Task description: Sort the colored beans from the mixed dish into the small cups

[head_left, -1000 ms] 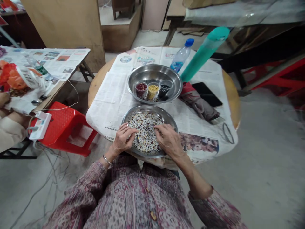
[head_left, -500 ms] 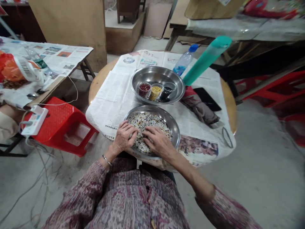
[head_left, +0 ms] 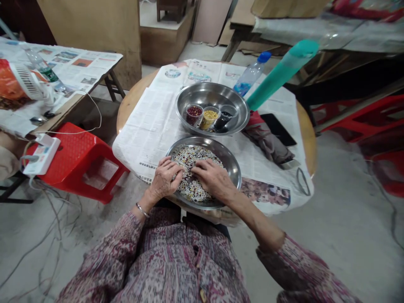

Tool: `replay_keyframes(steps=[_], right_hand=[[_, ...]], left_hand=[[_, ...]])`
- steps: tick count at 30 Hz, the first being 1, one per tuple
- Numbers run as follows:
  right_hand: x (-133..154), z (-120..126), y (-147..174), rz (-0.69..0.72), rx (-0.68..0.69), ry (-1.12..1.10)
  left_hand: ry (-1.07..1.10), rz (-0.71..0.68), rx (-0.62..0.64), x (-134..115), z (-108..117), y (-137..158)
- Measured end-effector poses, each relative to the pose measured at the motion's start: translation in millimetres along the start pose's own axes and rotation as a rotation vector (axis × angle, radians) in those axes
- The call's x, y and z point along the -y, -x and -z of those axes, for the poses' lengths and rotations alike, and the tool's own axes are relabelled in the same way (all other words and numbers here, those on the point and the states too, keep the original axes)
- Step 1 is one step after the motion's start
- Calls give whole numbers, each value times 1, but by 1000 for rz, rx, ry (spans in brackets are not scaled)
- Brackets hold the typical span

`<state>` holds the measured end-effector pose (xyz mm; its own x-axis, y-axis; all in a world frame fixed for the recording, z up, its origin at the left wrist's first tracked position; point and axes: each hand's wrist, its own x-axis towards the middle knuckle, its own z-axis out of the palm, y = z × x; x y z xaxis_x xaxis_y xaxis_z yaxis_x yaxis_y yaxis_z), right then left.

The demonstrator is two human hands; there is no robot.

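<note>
Shiny steel, the round near basin (head_left: 234,167) holds speckled grains (head_left: 202,154); left hand (head_left: 166,177) curled at its nine o'clock, right hand (head_left: 215,179) at four, apart, whether pinching anything I can't tell. Newspaper (head_left: 139,134) beneath has print too small to read. At twelve, another basin (head_left: 217,91) holds three cups (head_left: 208,119); at one, a bottle (head_left: 248,77) wears a blurred blue label (head_left: 241,89).

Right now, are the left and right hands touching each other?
Apart: the head view shows a narrow strip of mixed small pieces between the left hand and the right hand.
</note>
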<state>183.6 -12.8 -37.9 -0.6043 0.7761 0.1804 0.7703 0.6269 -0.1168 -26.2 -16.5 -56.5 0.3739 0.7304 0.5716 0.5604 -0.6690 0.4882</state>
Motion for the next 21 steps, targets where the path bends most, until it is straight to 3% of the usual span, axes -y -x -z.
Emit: replay_keyframes(steps=[4, 6, 10, 14, 21], right_hand=[[-15, 10, 18, -257, -5, 98], [-12, 13, 30, -321, 26, 72], [16, 10, 41, -250, 59, -144], [37, 3, 23, -125, 104, -292], [18, 7, -1, -194, 56, -205]], left_hand=[[19, 10, -10, 1, -1, 0], [27, 9, -19, 1, -1, 0], [21, 10, -11, 0, 0, 0], [14, 6, -14, -1, 1, -1], [-9, 33, 24, -1, 3, -1]])
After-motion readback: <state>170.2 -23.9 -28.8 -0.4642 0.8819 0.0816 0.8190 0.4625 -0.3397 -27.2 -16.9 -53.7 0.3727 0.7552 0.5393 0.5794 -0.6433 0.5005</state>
